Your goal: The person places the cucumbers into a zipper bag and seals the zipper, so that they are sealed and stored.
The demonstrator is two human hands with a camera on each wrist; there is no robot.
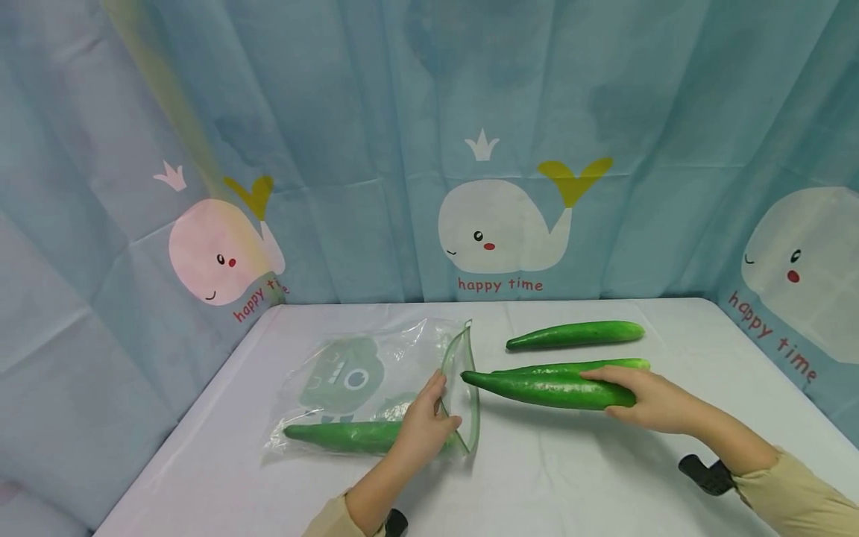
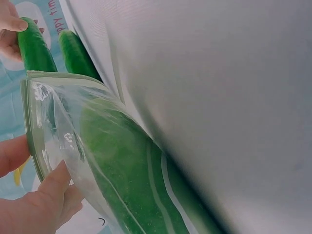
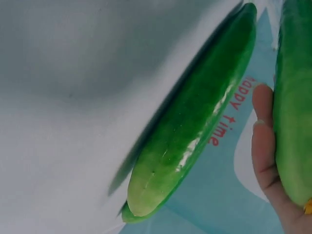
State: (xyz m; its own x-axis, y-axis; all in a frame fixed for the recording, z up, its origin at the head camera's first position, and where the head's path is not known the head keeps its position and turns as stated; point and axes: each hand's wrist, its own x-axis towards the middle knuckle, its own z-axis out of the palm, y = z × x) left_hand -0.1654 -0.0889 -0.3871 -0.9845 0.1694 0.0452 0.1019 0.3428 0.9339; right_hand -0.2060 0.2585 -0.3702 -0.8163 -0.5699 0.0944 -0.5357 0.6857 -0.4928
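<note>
A clear zip bag (image 1: 335, 388) with a green rim and a printed cartoon lies on the table, one cucumber (image 1: 342, 436) inside along its near side. My left hand (image 1: 426, 421) grips the bag's mouth, which gapes toward the right; in the left wrist view the fingers (image 2: 53, 183) are at the rim. My right hand (image 1: 651, 399) holds a second cucumber (image 1: 537, 390) by its thick end, its thin tip at the bag's opening. Its palm and fingers wrap that cucumber (image 3: 295, 107) in the right wrist view.
Just behind the held cucumber lies another cucumber (image 1: 634, 364), partly hidden by it. One more cucumber (image 1: 577, 335) rests farther back on the white-covered table (image 1: 537, 477). A blue curtain (image 1: 362, 149) with whale prints hangs around the table's back and sides.
</note>
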